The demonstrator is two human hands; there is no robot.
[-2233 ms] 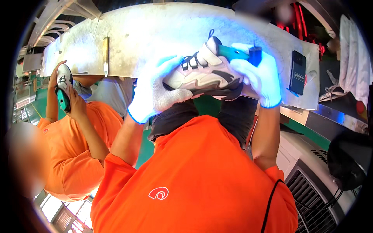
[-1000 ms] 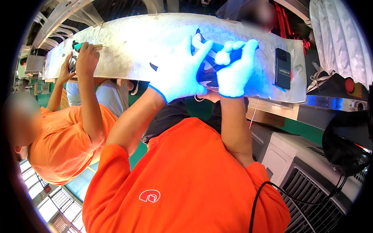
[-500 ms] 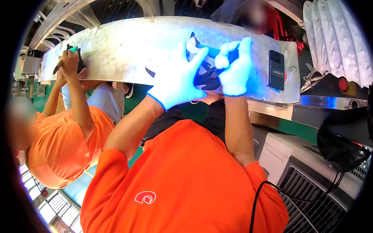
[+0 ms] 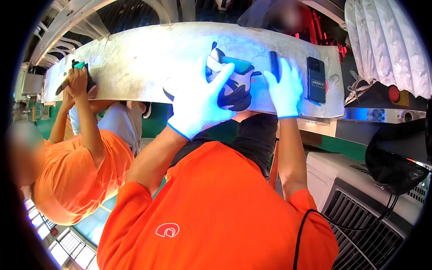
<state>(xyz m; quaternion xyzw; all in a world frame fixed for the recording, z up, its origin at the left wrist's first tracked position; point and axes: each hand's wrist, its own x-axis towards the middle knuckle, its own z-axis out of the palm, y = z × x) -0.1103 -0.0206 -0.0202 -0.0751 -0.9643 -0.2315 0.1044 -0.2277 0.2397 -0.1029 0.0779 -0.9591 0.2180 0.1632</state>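
A white and black sneaker (image 4: 234, 87) with a teal last (image 4: 237, 64) inside lies on the pale, worn workbench (image 4: 144, 63). My left hand (image 4: 198, 103), in a white glove, is closed over the sneaker's side and presses it to the bench. My right hand (image 4: 281, 92), also gloved, lies flat on the bench just right of the sneaker with its fingers spread. A dark pen-like tool (image 4: 273, 59) sits at its fingertips. My orange sleeves and shirt fill the lower part of the view.
A black phone (image 4: 316, 78) lies on the bench at the right. A co-worker in orange (image 4: 67, 180) at the left holds another shoe (image 4: 80, 72) on the bench. A white ventilated unit (image 4: 360, 198), a black mesh basket (image 4: 396, 166) and a red button (image 4: 394, 93) are at the right.
The sneaker came down from mid-air onto the bench. My right hand let go of it and now lies flat beside it. My left hand stays on the sneaker.
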